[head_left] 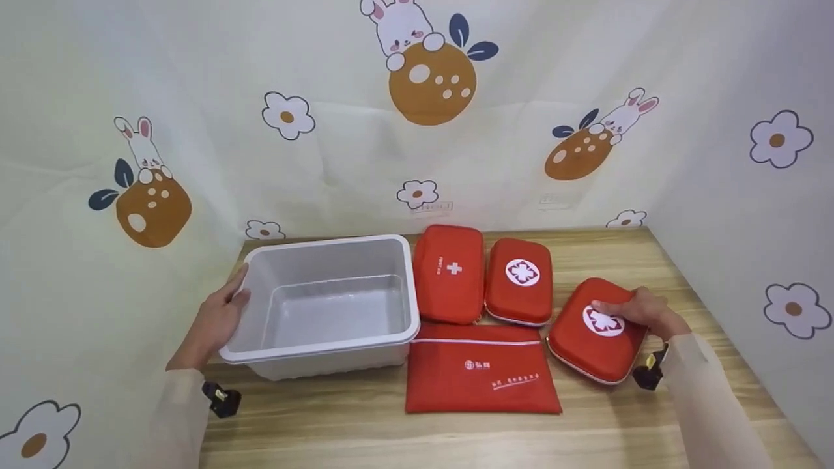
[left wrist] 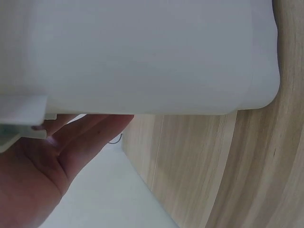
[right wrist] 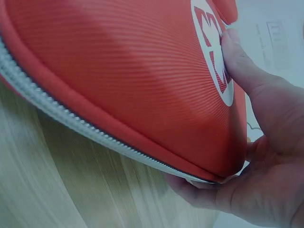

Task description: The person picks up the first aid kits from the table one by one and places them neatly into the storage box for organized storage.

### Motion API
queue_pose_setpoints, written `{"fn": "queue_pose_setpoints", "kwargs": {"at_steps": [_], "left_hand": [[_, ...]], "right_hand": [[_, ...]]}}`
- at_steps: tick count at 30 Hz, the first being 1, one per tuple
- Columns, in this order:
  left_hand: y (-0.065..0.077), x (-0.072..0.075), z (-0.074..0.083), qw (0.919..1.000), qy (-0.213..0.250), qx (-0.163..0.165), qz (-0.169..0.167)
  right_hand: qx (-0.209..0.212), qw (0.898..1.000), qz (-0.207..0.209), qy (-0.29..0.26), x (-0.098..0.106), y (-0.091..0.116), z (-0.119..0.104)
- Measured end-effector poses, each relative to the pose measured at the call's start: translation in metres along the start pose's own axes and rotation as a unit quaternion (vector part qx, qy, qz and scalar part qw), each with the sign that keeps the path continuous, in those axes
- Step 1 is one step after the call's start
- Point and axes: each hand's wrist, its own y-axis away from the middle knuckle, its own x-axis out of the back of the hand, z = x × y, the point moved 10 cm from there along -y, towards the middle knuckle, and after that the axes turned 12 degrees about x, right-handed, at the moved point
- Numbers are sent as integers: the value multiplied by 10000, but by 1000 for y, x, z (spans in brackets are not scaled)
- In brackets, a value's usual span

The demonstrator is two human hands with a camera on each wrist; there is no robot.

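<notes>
A white plastic bin [head_left: 329, 337] stands at the left of the table, nothing inside it. My left hand [head_left: 218, 319] grips its left rim, thumb toward the inside and fingers along the outer wall, as the left wrist view also shows. At the right, my right hand [head_left: 642, 311] holds a red zippered first-aid case [head_left: 586, 345] with a white round emblem. The thumb lies on the emblem and the fingers reach under the case's edge. In the right wrist view the silver zipper [right wrist: 95, 130] faces the camera, with wooden tabletop below.
Right of the bin lies a red FIRST AID case [head_left: 449, 293], beside another red case [head_left: 519, 293] with a round emblem. In front of them is a flat red pouch [head_left: 482, 384], close to the bin's corner. Patterned cloth [head_left: 339, 169] encloses the wooden table [head_left: 326, 430].
</notes>
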Motion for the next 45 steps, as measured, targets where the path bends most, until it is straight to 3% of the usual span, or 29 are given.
{"fn": "queue_pose_setpoints", "kwargs": {"at_steps": [9,14,24,30,37,45], "left_hand": [[-2,1,0,9999,64,-96,0],[-3,2,-3,9999,108,-60,-8],[-4,1,-11,9986,492,152,-102],[-4,3,-7,9987,503,15,46],[-3,6,-5,9986,490,-41,184],[-3,5,-8,9980,617,23,124]], "right_hand": [[220,9987,164,-430,13,11,10],[268,9974,57,-672,23,19,10],[127,9951,169,-967,35,30,11],[146,9911,193,-1310,44,39,6],[424,9786,343,-1985,50,44,-13],[671,9563,597,-2782,39,39,-45]]}}
